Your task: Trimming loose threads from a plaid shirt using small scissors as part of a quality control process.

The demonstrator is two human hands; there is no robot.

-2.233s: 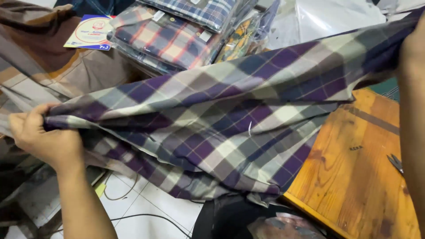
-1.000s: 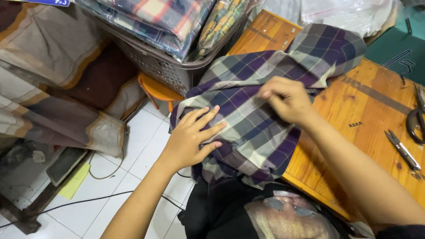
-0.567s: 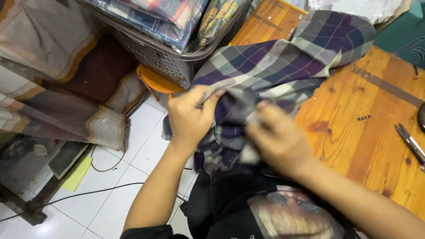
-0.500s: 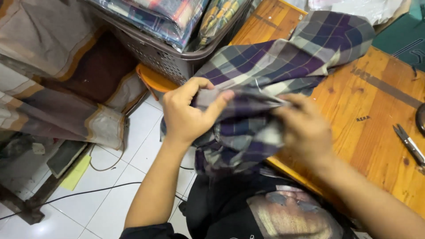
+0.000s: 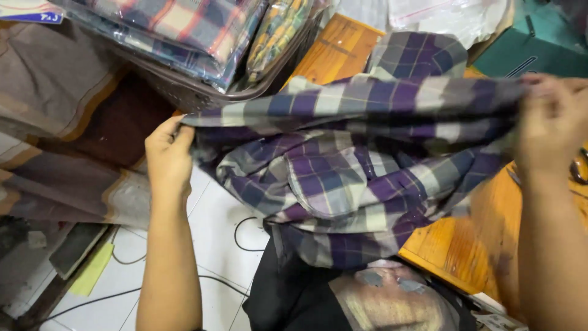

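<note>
The hands, close together and bunching the purple plaid cloth (image 5: 361,178) half a second ago, are now spread wide apart. The left hand (image 5: 166,156) pinches one end beside the grey basket (image 5: 202,92), the right hand (image 5: 551,125) the other end over the wooden tabletop (image 5: 456,245). The cloth, gathered before, now stretches taut between both grips, its lower part hanging loose.

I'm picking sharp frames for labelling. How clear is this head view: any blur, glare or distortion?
Head view: right hand is motion-blurred and close to the lens; left hand and plaid cloth are fairly sharp; lighting soft, mild sheen on the plastic-wrapped packs.
</note>
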